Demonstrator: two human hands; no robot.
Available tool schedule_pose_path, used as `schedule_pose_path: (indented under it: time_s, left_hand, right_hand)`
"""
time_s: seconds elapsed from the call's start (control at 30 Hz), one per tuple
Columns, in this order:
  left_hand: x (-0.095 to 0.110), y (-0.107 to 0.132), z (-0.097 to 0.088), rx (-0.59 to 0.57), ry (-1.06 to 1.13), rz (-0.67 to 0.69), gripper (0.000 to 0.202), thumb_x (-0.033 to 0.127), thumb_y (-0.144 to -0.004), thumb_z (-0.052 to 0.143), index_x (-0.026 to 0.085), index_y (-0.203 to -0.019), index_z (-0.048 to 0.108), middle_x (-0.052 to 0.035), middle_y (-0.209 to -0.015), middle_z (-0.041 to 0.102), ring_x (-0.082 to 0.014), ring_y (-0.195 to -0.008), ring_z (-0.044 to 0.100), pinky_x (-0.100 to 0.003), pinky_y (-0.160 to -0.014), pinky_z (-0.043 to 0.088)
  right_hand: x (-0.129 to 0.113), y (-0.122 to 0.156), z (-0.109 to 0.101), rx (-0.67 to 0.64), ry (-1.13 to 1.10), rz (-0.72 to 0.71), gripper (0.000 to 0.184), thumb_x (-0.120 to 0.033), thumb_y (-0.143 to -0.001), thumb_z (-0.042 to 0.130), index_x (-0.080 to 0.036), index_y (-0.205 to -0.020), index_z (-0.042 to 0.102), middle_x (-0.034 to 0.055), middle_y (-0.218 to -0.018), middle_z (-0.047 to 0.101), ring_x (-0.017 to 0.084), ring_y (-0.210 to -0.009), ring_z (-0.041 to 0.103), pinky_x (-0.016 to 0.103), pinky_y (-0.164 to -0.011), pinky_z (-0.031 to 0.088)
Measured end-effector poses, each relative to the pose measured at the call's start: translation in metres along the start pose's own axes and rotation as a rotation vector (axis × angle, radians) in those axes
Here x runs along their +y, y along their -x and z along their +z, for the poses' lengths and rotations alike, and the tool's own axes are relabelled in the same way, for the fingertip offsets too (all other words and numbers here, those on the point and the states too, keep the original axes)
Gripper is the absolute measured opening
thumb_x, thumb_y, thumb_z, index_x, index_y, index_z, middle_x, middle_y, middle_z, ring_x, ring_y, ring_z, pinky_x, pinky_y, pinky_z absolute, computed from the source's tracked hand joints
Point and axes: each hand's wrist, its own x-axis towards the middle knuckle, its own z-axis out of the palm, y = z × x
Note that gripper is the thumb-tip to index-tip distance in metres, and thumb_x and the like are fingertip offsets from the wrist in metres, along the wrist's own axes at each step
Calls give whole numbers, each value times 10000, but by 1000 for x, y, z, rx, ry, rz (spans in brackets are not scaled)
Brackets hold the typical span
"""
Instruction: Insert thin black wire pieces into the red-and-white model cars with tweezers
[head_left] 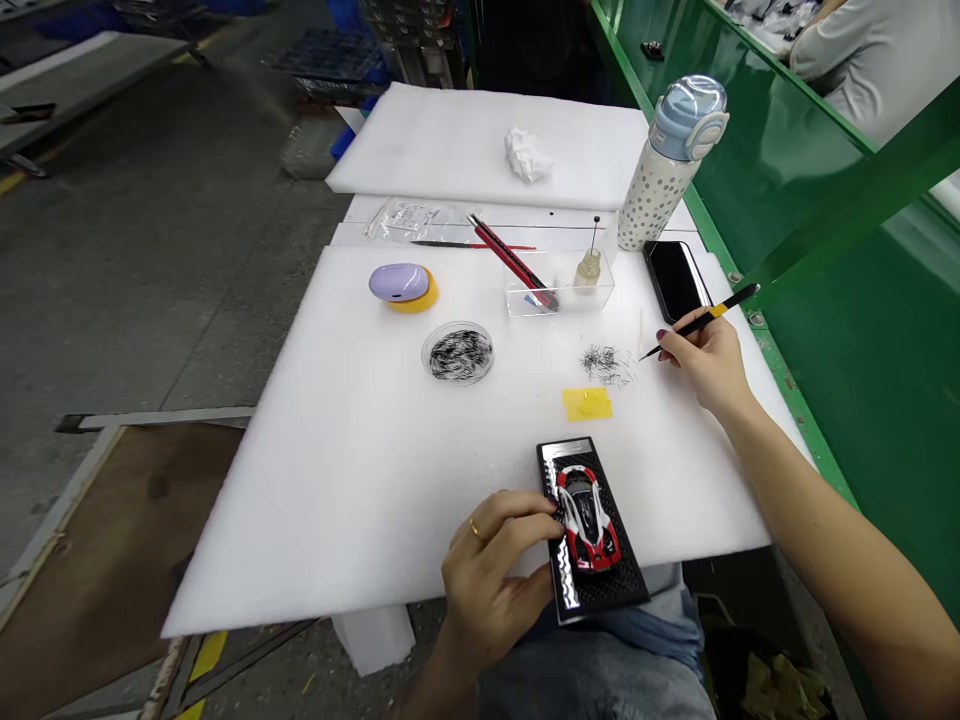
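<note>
My left hand (499,575) is closed on the left edge of a black display base (611,590), at the near edge of the white foam sheet. A small red, white and black model car (589,520) sits on that base. Between the fingers of my right hand (705,355) is a thin black tweezer-like tool with a yellow band (716,311), its fine tip low over the foam. Just left of the tip lies a loose pile of tiny black slivers (600,362). A yellow piece of tape (587,404) is stuck below the pile.
A round clear dish (458,353) holds many black slivers. Behind it are a purple case (399,282), a clear tray (551,300) with a red pen (510,258) and small bottle (588,268), a phone (675,280) and a tall drink bottle (660,185). Green panels (862,330) border the right.
</note>
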Motion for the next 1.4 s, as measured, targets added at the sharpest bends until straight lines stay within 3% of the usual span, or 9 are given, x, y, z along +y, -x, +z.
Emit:
schedule_pose_path:
  time_s: [0.13, 0.4, 0.53, 0.63, 0.8, 1.03, 1.4]
  left_hand:
    - [0, 0, 0, -3, -1, 1, 23, 194, -926, 677, 186, -930, 656, -34, -928, 682, -125, -791, 677, -236, -691, 576]
    - [1, -1, 0, -1, -18, 1, 24, 210, -925, 676, 194, -917, 660, -36, -903, 691, -134, -760, 681, -246, -663, 581]
    - [1, -2, 0, 3, -20, 2, 41, 221, -932, 668, 190, -910, 656, -35, -903, 690, -127, -765, 680, -235, -676, 578]
    - [1, -2, 0, -2, -25, 2, 59, 242, -941, 664, 192, -911, 652, -32, -899, 689, -122, -762, 677, -229, -678, 574]
    - [2, -3, 0, 2, -23, -2, 44, 236, -939, 660, 199, -915, 654, -36, -897, 699, -134, -760, 687, -246, -670, 580]
    - [2, -4, 1, 11, -10, 8, 112, 294, -963, 640, 195, -913, 651, -41, -896, 708, -132, -758, 683, -253, -675, 584]
    - [1, -2, 2, 11, 10, 18, 102, 260, -965, 649, 165, -929, 648, -35, -931, 682, -113, -815, 668, -240, -716, 567]
  right_hand:
    - [0, -2, -1, 58, 15, 19, 202, -204, -739, 710, -234, -775, 514, -11, -557, 600, 180, -537, 593, 337, -556, 449]
    - [5, -9, 2, 41, 75, 25, 199, -250, -732, 717, -247, -738, 519, -8, -561, 603, 191, -544, 580, 348, -537, 468]
    - [5, -9, 0, 18, -51, 7, 212, -273, -664, 752, -249, -686, 542, -15, -513, 594, 169, -492, 551, 312, -458, 417]
    - [-2, -3, -1, -59, -221, 27, 278, -326, -612, 815, -240, -657, 555, -13, -514, 594, 133, -467, 504, 284, -436, 383]
    - [-16, 21, 0, -245, -381, 29, 435, -494, -526, 938, -229, -660, 620, -7, -584, 630, 119, -513, 533, 280, -481, 440]
    - [-5, 46, 4, -278, -330, -64, 457, -561, -529, 952, -233, -640, 653, 18, -648, 697, 174, -606, 659, 331, -588, 563]
    - [-10, 53, 18, -307, -218, -114, 400, -542, -558, 944, -241, -642, 695, 40, -712, 741, 198, -666, 690, 362, -625, 591]
